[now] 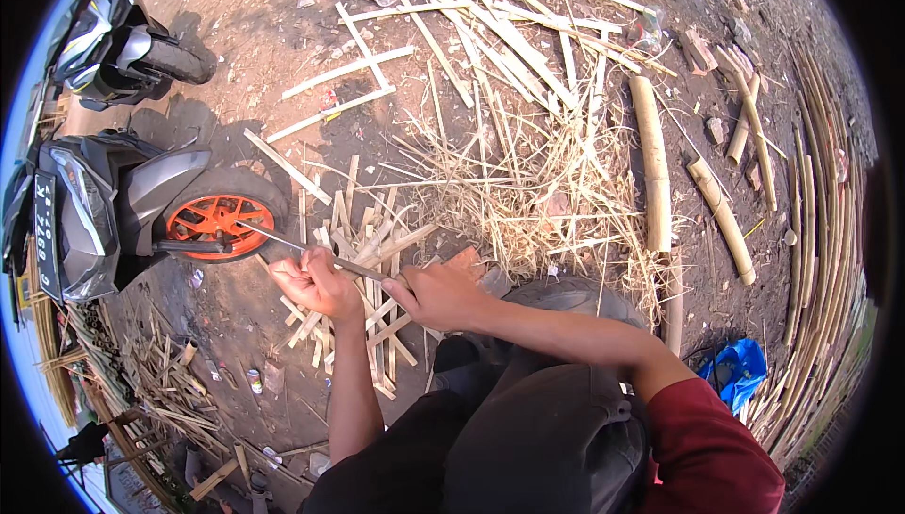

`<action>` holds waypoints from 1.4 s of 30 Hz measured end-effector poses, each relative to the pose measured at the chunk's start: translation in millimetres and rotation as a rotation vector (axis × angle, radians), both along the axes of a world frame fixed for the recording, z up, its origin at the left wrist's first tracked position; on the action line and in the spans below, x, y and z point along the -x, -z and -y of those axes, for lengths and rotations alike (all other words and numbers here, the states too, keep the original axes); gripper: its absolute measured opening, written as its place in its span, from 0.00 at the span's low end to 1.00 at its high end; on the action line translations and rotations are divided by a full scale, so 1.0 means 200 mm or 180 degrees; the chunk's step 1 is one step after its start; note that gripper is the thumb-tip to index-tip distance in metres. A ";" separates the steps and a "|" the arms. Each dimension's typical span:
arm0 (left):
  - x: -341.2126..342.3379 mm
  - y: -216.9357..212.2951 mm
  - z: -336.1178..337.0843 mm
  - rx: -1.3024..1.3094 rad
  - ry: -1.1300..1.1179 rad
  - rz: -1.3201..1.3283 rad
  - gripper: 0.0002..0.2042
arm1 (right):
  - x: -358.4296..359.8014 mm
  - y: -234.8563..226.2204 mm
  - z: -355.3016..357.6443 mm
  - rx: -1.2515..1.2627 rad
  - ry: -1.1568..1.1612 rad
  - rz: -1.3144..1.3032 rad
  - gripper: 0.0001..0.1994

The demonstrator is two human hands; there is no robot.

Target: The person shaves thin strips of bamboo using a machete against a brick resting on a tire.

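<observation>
My right hand (434,295) is closed round the handle end of a long, narrow knife (358,268). The blade slants away to the upper left, and its tip overlaps the motorbike's orange wheel in the picture. My left hand (319,284) is turned partly palm up with curled fingers. Its fingertips meet the blade around the middle of its length; how firmly they pinch it I cannot tell. Beneath both hands lies a loose pile of short split bamboo strips (382,330), crossing each other on the ground.
Pale shavings (566,194) heap up ahead, with longer bamboo strips (509,43) beyond. Bamboo poles (650,165) lie to the right, near a blue plastic bag (735,373). Two motorbikes (90,222) (123,52) stand at left. A drink can (255,381) lies near the lower left.
</observation>
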State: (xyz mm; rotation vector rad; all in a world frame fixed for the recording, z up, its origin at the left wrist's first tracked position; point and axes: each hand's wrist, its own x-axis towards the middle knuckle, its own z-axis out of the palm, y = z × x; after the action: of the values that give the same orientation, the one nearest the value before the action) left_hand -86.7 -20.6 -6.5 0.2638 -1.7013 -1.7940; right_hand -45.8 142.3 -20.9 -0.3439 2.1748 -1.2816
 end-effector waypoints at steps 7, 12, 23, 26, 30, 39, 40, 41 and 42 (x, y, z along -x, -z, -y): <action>-0.02 -0.01 -0.11 0.0083 0.0245 -0.0044 0.18 | -0.16 0.47 -0.22 -0.0244 0.0532 0.0219 0.33; 0.05 -0.06 -0.18 0.0193 0.0222 0.0166 0.17 | -0.18 0.42 -0.04 0.0544 0.0932 0.0250 0.31; -0.01 -0.03 -0.06 0.0549 0.0028 -0.0048 0.16 | -0.05 0.42 -0.07 0.0450 0.0518 -0.0041 0.30; -0.05 -0.02 0.01 0.0662 -0.0121 0.0170 0.16 | -0.01 0.19 0.01 0.0094 0.0287 -0.0133 0.29; -0.05 0.00 -0.03 0.0749 -0.0115 0.0076 0.16 | -0.17 0.42 -0.05 0.0000 0.0604 0.0192 0.31; 0.05 0.00 -0.04 0.0559 -0.0058 0.0074 0.16 | -0.18 0.47 -0.05 0.0499 0.0716 0.0030 0.28; 0.01 -0.02 0.01 0.0554 -0.0063 0.0099 0.16 | -0.18 0.53 -0.07 0.0494 0.0622 0.0074 0.28; -0.02 -0.01 0.03 0.0530 -0.0079 0.0158 0.16 | -0.16 0.53 -0.10 0.0466 0.0516 0.0149 0.28; 0.01 -0.01 0.11 0.0376 -0.0334 0.0111 0.16 | -0.12 0.53 -0.07 0.0334 0.0434 0.0121 0.28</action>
State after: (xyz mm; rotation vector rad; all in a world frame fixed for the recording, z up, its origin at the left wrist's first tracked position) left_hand -88.1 -42.0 -4.1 0.3286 -1.7767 -1.6158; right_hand -20.8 157.2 -127.1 -0.2136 2.1351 -1.4687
